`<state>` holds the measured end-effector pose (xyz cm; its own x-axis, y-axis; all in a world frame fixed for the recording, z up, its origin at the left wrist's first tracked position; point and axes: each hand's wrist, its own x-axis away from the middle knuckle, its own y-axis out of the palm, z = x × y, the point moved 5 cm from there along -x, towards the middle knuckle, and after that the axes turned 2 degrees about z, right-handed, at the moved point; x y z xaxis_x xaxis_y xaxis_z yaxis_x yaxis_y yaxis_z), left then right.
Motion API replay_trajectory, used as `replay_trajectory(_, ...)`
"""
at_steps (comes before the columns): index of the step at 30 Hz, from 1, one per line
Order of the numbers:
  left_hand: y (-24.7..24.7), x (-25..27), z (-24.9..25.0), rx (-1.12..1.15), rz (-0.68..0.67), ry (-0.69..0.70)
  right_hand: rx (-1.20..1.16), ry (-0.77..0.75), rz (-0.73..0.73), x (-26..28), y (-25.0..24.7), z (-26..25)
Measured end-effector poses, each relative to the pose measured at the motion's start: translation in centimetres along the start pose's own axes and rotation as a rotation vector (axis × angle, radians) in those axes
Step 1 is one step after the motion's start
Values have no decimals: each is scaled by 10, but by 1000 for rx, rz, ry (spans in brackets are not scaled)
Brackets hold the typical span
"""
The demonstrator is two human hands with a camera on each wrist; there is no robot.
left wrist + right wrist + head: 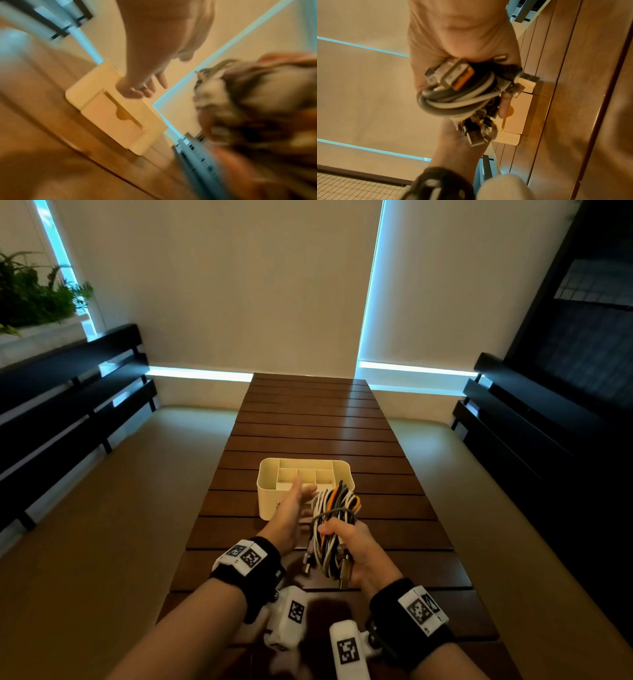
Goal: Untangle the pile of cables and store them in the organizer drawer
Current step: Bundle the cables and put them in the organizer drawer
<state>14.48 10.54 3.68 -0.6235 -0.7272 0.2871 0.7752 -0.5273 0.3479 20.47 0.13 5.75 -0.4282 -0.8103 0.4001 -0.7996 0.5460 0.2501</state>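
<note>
Head view is showing a cream plastic organizer (270,505) sitting on the slatted brown wooden tabletop (315,422), its open top divided into several compartments whose contents cannot be made out. The right hand (356,546) is curling its fingers around a tangled bundle of cables (334,525), white, grey, black and orange, holding it above the tabletop just beside the organizer's right front corner, metal plugs dangling below the fist. The left hand (291,511) is reaching forward with fingers straight and relaxed, holding nothing, hovering over the organizer's near edge, just left of the bundle. Left wrist view is blurring heavily, showing the organizer's drawer front (113,119) with a notched pull.
</note>
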Motion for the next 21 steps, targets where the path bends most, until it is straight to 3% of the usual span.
replay_trajectory(2,-17,-18,20,-767,209,265,-61,34,-8,-1,-3,3)
replay_trajectory(4,-22,-35,27,-1452,241,426,-132,61,-41,-2,-5,6)
replay_trajectory(7,-32,-53,14,-1869,138,296,-194,65,-87,1,-5,8)
replay_trajectory(11,-34,-51,4,-1801,263,345,-148,78,-60,-1,-11,14)
replay_trajectory(14,-27,-43,-7,-1661,265,344,-132,104,-68,2,-12,18)
replay_trajectory(21,-23,-7,-22,-1609,7,290,-99,224,-55,14,-2,35)
